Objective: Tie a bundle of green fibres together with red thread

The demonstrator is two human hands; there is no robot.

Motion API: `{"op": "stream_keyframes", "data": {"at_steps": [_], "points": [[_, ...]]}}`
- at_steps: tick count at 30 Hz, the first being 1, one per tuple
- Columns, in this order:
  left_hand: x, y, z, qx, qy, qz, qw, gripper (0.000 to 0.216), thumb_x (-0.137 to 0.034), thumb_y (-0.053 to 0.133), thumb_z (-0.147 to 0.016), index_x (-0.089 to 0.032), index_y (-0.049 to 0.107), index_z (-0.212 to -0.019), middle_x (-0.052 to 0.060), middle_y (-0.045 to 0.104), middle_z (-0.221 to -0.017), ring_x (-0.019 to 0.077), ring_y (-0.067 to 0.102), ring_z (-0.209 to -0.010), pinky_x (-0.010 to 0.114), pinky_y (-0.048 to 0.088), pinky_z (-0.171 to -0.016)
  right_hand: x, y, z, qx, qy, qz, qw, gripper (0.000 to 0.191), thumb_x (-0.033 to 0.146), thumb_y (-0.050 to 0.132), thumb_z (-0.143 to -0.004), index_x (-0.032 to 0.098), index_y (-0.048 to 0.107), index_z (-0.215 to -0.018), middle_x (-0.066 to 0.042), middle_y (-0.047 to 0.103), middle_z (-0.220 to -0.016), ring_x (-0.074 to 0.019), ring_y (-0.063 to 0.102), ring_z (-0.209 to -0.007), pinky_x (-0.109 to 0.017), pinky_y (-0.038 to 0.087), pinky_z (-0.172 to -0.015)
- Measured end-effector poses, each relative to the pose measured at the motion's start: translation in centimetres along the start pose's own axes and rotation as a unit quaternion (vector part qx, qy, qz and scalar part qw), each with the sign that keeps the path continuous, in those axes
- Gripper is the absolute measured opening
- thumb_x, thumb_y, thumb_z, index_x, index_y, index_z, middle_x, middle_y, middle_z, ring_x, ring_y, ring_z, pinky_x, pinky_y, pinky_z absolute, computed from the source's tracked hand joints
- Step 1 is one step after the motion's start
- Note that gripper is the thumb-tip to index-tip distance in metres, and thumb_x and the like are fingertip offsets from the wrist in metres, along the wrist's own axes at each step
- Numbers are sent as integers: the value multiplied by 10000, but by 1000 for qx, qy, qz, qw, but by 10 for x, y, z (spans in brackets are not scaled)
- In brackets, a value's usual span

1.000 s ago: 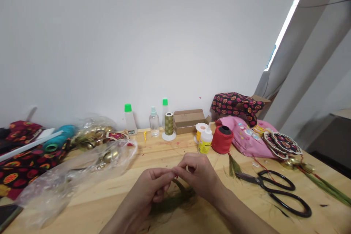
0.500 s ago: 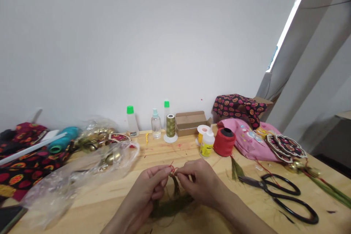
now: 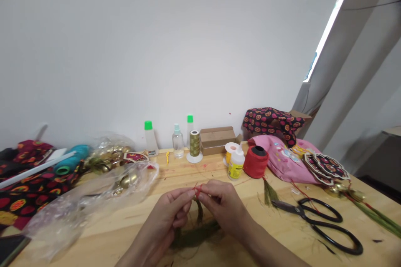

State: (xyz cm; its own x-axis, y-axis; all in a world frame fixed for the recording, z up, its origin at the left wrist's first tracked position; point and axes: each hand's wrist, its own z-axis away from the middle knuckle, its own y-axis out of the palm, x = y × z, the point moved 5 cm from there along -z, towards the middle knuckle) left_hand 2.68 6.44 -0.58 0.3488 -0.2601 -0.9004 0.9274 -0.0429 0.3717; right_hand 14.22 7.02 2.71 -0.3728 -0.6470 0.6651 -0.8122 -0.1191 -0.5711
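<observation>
A thin red cord [image 3: 197,190] stretches between my fingertips at the bottom centre. My left hand [image 3: 173,212] pinches it from the left, thumb against index finger. From the other side my right hand [image 3: 224,206] pinches the cord close by, the two hands almost touching. Beneath the cord hangs a small dark green tassel [image 3: 199,212]. A larger bundle of green thread [image 3: 197,235] lies on the wooden table [image 3: 125,221] under my hands, partly hidden by them.
Black-handled scissors [image 3: 313,215] lie on the right beside a green tassel [image 3: 269,192]. Behind my hands stand a glue bottle [image 3: 236,163], a red thread cone [image 3: 256,162] and a green thread spool [image 3: 194,144]. A clear plastic bag [image 3: 90,204] with brass bells [image 3: 127,180] spreads leftward.
My right hand has shifted slightly, and its fingertips now pinch the red cord closer to the left ones. My left hand stays nearly in place.
</observation>
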Motion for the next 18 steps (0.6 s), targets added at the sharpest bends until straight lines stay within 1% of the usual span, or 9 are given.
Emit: {"op": "stream_keyframes", "data": {"at_steps": [4,9,13,18], "points": [[-2,-1,-1,-15,29,-45,998,206,-310,677,-568,-113,620,-568,-97,328,-389,6,163,-337,150,83,-317,0,-3,0,-17,6,-25,1000,239,211,437,-823,167,634,-696,19,504,-566,-91,447,-549,-182,335,-514],[0,-1,-3,-18,32,-99,994,220,-334,650,-598,-114,636,-601,-99,330,-372,8,186,-317,163,91,-323,-4,-3,1,-27,21,-48,998,233,215,456,-811,160,645,-688,10,522,-567,-98,459,-557,-186,341,-512],[0,-2,-2,-23,24,-115,993,248,-350,648,-590,-105,628,-560,-93,343,-369,9,190,-315,172,90,-328,-3,-4,0,-31,28,-70,997,219,216,482,-795,166,658,-674,7,539,-570,-102,465,-570,-187,347,-516],[2,-3,-2,-42,9,-138,990,276,-366,680,-524,-114,583,-467,-76,394,-362,14,226,-295,183,95,-331,-5,-3,0,-31,68,-85,994,149,177,536,-742,181,678,-702,6,554,-580,-94,443,-536,-182,329,-475]]}}
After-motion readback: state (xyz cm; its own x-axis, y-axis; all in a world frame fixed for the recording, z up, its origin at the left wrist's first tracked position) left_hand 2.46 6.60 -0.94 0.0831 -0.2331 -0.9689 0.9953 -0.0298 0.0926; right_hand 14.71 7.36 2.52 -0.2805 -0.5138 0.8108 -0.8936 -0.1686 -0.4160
